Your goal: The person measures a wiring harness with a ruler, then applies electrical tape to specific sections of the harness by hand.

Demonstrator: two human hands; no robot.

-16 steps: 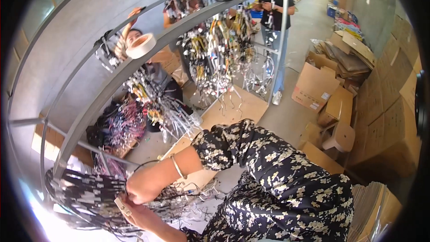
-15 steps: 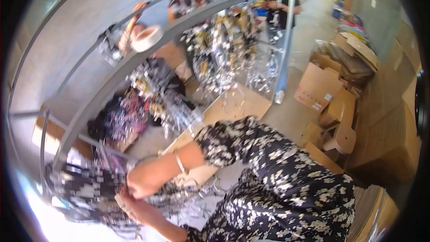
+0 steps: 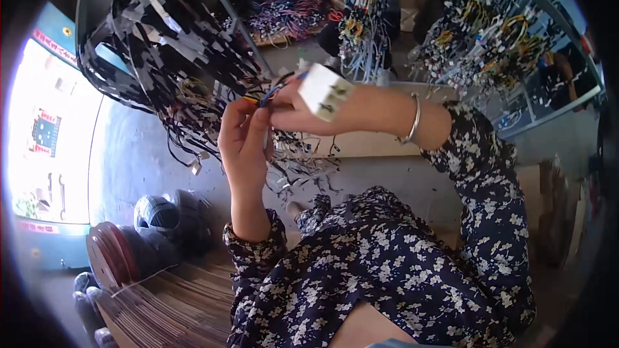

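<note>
Coloured wires (image 3: 265,98) are pinched between thumb and fingers of the left hand (image 3: 245,132), just left of the white connector (image 3: 325,93). Right hand (image 3: 298,116) is partly covered by the connector; fingers are curled near the wires, but whether anything is gripped can't be told. Bracelet (image 3: 414,119) is worn right of the connector. Black harnesses (image 3: 174,19) are hung up-left of it, pink-purple wires (image 3: 284,16) heaped beyond it, reddish spool (image 3: 113,254) placed well down-left.
</note>
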